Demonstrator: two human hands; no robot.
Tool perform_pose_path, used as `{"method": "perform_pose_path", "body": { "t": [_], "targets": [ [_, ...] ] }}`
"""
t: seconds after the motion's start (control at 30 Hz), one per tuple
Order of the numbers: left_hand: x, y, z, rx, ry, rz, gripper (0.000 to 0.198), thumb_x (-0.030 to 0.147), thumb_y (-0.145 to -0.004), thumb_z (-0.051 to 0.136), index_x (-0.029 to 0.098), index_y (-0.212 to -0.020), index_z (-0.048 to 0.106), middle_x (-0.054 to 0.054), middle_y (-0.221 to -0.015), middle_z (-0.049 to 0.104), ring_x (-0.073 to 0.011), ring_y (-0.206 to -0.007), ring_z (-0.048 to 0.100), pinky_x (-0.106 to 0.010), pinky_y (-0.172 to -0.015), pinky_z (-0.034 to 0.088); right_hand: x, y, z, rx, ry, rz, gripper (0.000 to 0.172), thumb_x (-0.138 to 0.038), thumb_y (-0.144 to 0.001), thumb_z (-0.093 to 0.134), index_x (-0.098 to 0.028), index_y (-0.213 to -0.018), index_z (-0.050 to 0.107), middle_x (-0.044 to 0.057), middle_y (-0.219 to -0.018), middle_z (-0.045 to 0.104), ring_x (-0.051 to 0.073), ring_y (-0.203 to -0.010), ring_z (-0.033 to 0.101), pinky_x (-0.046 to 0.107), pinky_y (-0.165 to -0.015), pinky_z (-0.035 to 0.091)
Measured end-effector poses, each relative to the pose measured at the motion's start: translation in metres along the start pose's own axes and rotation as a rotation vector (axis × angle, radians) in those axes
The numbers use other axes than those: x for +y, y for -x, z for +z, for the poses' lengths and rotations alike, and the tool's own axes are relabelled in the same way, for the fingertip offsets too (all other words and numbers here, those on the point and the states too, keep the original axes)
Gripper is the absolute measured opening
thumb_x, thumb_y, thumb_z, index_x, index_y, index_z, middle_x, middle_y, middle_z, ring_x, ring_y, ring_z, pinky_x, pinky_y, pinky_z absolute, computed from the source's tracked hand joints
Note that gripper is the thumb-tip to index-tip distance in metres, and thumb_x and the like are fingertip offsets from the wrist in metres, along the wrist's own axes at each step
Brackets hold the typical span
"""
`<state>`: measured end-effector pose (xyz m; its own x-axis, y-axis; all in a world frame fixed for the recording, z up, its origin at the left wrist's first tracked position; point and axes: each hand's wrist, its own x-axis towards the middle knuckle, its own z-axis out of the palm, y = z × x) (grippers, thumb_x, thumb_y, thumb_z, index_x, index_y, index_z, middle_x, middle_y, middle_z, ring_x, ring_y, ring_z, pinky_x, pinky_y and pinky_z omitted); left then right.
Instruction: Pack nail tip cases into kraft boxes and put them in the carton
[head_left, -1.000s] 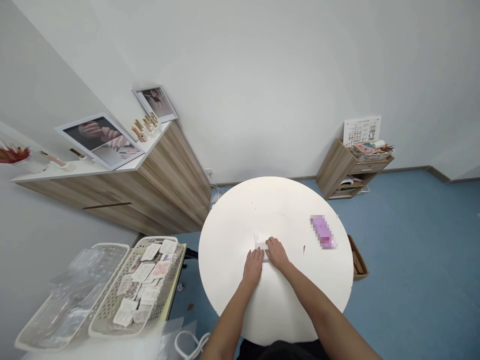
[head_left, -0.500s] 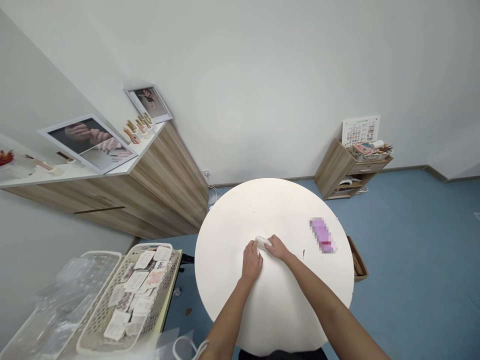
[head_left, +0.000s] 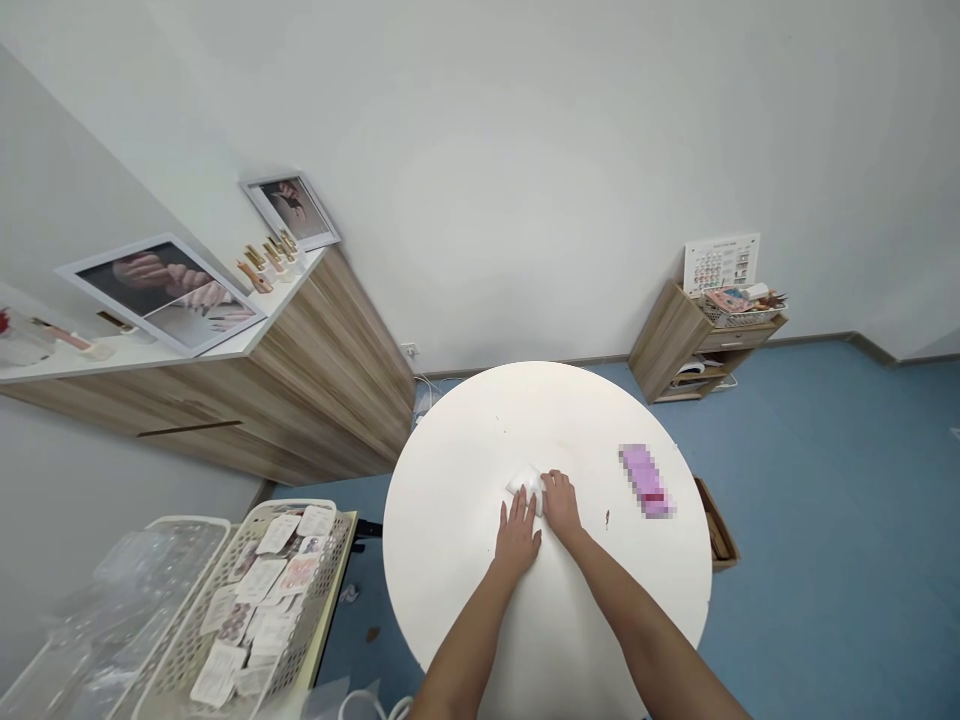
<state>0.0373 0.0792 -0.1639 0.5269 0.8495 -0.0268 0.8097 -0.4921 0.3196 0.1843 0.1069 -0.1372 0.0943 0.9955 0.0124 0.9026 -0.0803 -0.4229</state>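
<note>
A small white folded piece [head_left: 526,478], like a tissue or wipe, lies near the middle of the round white table [head_left: 450,560]. My left hand [head_left: 517,532] rests flat with fingers spread, its fingertips on the near edge of the tissue. My right hand [head_left: 561,503] is at the tissue's right edge, fingers bent over it and pressed together. The right thumb is mostly hidden. A pixelated purple oblong object [head_left: 646,482] lies to the right on the table, with a small dark red bit [head_left: 607,518] nearer my right forearm.
At left stand a white basket [head_left: 330,512] of small packets and a bin of clear plastic [head_left: 135,590]. A wooden cabinet [head_left: 322,350] carries framed pictures and hand-shaped stands. A small shelf unit [head_left: 667,340] is by the wall; a brown box [head_left: 716,525] sits right of the table.
The white tissue has gone from a narrow roll to a wider, flatter shape. My left hand has moved right and spread over its near edge; my right hand has turned more upright beside it.
</note>
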Motion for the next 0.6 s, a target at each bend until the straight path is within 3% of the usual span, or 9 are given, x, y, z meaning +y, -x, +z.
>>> {"method": "perform_pose_path", "body": {
  "t": [0.17, 0.27, 0.37, 0.47, 0.6],
  "targets": [
    [-0.007, -0.009, -0.011, -0.075, -0.006, 0.002, 0.079, 0.02, -0.081, 0.046, 0.02, -0.153, 0.015, -0.014, -0.161, 0.012, -0.0302, -0.147, 0.015, -0.059, -0.115, 0.017, 0.012, 0.026, 0.013, -0.053, 0.052, -0.198, 0.058, -0.005, -0.083, 0.037, -0.015, -0.139, 0.046, 0.014, -0.144, 0.047, 0.026, -0.134, 0.04, 0.046, -0.11, 0.031],
    [-0.011, -0.018, -0.026, -0.191, 0.036, -0.007, 0.079, 0.018, -0.078, 0.048, 0.02, -0.152, 0.02, -0.014, -0.161, 0.012, -0.0305, -0.147, 0.016, -0.058, -0.114, 0.02, 0.019, 0.03, 0.015, -0.175, 0.052, -0.199, 0.067, -0.004, -0.078, 0.038, -0.013, -0.145, 0.04, 0.015, -0.153, 0.037, 0.026, -0.142, 0.03, 0.047, -0.112, 0.029],
    [-0.01, -0.023, -0.043, -0.253, 0.105, -0.03, 0.07, 0.016, -0.078, 0.048, 0.019, -0.146, 0.034, -0.014, -0.16, 0.018, -0.0296, -0.146, 0.022, -0.056, -0.113, 0.025, 0.021, 0.025, 0.006, -0.207, 0.03, -0.186, 0.061, -0.007, -0.08, 0.04, -0.012, -0.14, 0.046, 0.016, -0.151, 0.039, 0.028, -0.14, 0.034, 0.049, -0.112, 0.029],
    [-0.005, -0.015, -0.053, -0.165, 0.152, -0.045, 0.055, 0.012, -0.08, 0.045, 0.019, -0.134, 0.049, -0.013, -0.156, 0.03, -0.0271, -0.143, 0.031, -0.052, -0.114, 0.029, 0.021, 0.021, -0.004, -0.116, 0.026, -0.22, 0.055, -0.008, -0.082, 0.039, -0.012, -0.135, 0.05, 0.017, -0.146, 0.044, 0.028, -0.135, 0.041, 0.049, -0.111, 0.031],
    [0.004, 0.015, -0.058, -0.037, 0.199, -0.115, 0.046, 0.009, -0.081, 0.046, 0.02, -0.124, 0.057, -0.011, -0.141, 0.052, -0.0252, -0.13, 0.048, -0.049, -0.11, 0.036, 0.018, 0.02, -0.012, -0.033, 0.012, -0.367, 0.052, -0.007, -0.082, 0.038, -0.014, -0.133, 0.05, 0.016, -0.139, 0.05, 0.028, -0.129, 0.045, 0.048, -0.107, 0.036]
  ]
}}
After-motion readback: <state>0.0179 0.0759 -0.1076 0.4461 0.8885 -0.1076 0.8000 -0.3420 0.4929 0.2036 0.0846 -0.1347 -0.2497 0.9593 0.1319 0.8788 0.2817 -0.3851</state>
